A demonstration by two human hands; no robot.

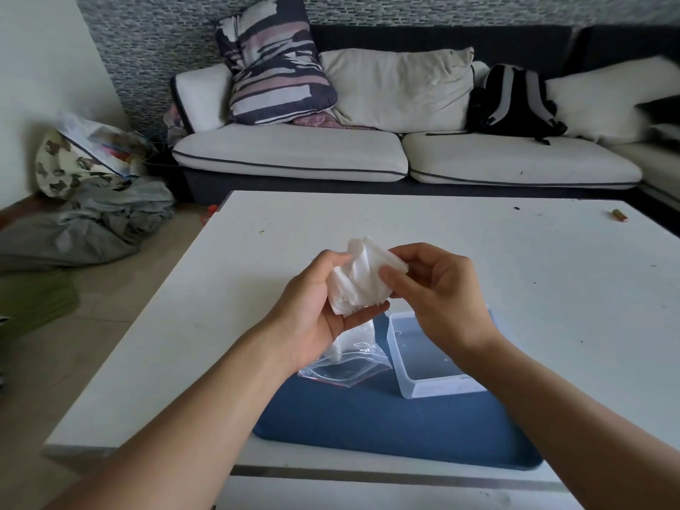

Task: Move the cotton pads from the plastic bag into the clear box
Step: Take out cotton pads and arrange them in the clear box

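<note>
A bunch of white cotton pads (358,277) is held up above the table between both hands. My left hand (316,314) cradles the pads from below and the left, thumb on top. My right hand (434,288) pinches their right edge with thumb and fingers. Below, the clear plastic bag (349,366) lies crumpled on the blue mat (386,425), apparently with something white still in it. To the bag's right stands the clear box (427,366), open-topped, partly hidden by my right wrist.
The mat lies on a white coffee table (533,288). A small stub (620,215) lies at the table's far right. Beyond is a sofa (294,152) with cushions and a black backpack (511,101). Bags and cloth are piled on the floor at left (92,200).
</note>
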